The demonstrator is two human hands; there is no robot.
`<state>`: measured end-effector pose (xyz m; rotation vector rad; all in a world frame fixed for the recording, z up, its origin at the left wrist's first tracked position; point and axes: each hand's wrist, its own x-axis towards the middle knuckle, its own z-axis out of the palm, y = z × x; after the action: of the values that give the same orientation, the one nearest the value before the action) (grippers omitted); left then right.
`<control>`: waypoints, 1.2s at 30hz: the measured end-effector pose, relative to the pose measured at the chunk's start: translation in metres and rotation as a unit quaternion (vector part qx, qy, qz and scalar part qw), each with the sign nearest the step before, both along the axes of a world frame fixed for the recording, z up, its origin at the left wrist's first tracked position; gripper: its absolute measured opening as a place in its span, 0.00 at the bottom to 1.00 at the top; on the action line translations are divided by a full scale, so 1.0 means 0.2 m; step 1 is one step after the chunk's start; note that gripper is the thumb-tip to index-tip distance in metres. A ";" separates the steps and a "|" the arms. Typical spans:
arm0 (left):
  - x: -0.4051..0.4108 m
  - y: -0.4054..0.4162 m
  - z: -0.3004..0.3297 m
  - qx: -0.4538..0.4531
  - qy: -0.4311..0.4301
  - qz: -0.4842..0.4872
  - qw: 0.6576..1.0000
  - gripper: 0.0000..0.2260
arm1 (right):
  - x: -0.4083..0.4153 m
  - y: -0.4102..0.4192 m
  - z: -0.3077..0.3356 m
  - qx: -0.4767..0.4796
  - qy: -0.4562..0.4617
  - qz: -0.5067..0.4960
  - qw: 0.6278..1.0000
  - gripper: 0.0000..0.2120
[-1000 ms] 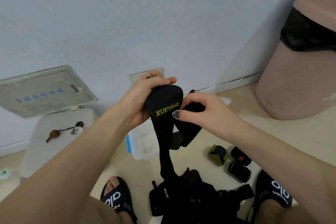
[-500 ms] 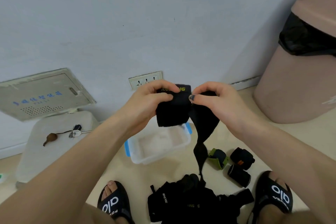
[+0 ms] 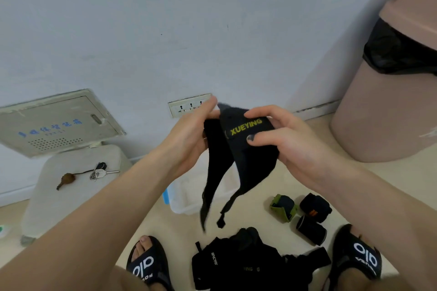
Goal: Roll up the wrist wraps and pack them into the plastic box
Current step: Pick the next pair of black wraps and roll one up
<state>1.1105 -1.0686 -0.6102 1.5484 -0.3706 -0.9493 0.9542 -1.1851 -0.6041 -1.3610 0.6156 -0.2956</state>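
Observation:
A black wrist wrap point(image 3: 246, 149) with yellow XUEYING lettering hangs in the air between both hands. My right hand point(image 3: 290, 139) pinches its labelled end between thumb and fingers. My left hand point(image 3: 189, 134) holds the other fold at the left, and two loose tails dangle below. The clear plastic box point(image 3: 186, 205) with a blue clip stands on the floor right under the wrap, partly hidden by it. Three rolled wraps lie to the right: a green-edged one point(image 3: 282, 207) and two black ones point(image 3: 315, 207) point(image 3: 312, 232). A pile of unrolled black wraps point(image 3: 250, 264) lies between my feet.
A white stool point(image 3: 71, 196) with keys point(image 3: 99, 172) stands at the left under a wall panel point(image 3: 54, 120). A pink bin point(image 3: 387, 101) with a black liner fills the right corner. My sandalled feet point(image 3: 147, 264) point(image 3: 361, 255) flank the pile.
The labelled end has passed from my left hand's side to my right hand, and the wrap has unfolded so that two tails hang down instead of one.

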 end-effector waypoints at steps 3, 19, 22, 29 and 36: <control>0.01 0.01 0.00 -0.028 -0.047 0.004 0.998 0.13 | 0.00 0.03 -0.01 0.005 0.030 0.030 0.999 0.26; -0.05 0.01 0.00 -0.029 -0.080 -0.021 0.996 0.06 | 0.01 0.04 -0.02 0.023 0.045 -0.069 0.996 0.16; -0.06 0.01 -0.01 -0.014 -0.087 -0.027 0.996 0.08 | 0.00 0.03 -0.01 0.030 0.045 -0.062 0.997 0.11; -0.06 0.03 -0.01 0.014 -0.092 -0.012 0.996 0.10 | -0.01 -0.03 0.02 0.116 -0.006 -0.098 0.988 0.11; -0.01 0.05 -0.02 -0.006 -0.057 0.011 0.998 0.11 | -0.04 -0.07 0.03 0.141 -0.010 -0.068 0.988 0.13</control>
<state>1.1079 -1.0582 -0.6146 1.5967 -0.4377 -0.8422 0.9456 -1.2000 -0.5988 -1.0448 0.7062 -0.3181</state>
